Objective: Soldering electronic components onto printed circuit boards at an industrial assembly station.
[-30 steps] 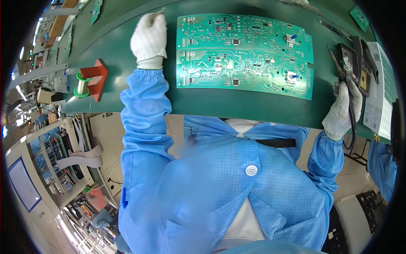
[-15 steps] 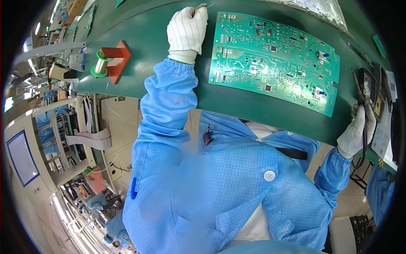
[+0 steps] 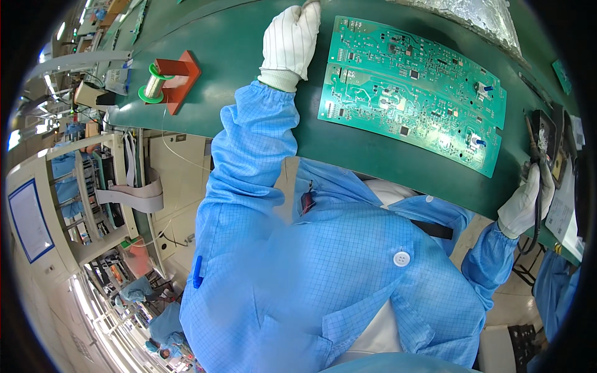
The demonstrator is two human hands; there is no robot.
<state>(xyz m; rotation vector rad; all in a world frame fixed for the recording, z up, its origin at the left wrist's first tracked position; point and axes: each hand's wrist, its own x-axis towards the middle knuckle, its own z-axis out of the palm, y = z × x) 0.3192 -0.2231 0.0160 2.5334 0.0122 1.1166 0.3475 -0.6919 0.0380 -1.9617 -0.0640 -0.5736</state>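
Observation:
Two green circuit boards (image 3: 398, 130) lie joined edge to edge on the green bench top (image 3: 236, 43). Each carries a blue-tipped shaft at its right end. Left of the boards' far corner is my left hand (image 3: 290, 42), in a white striped glove, its fingers pinched near the top of the picture. It seems to hold a strand of solder wire; the tip is hardly visible now. At the bench's right edge my gloved right hand (image 3: 525, 202) grips a soldering iron (image 3: 532, 138), its black cable hanging below.
A red stand (image 3: 184, 84) with a solder wire spool (image 3: 152, 87) stands at the left; its wire trails below the bench edge. Beside my right hand is a dark iron holder (image 3: 546, 133). Clear plastic wrapping (image 3: 479, 22) lies at the far right. Other people sit lower left.
My left hand has moved slightly farther away, toward the picture's top. The soldering iron has tilted a little in my right hand. The whole view has shifted slightly.

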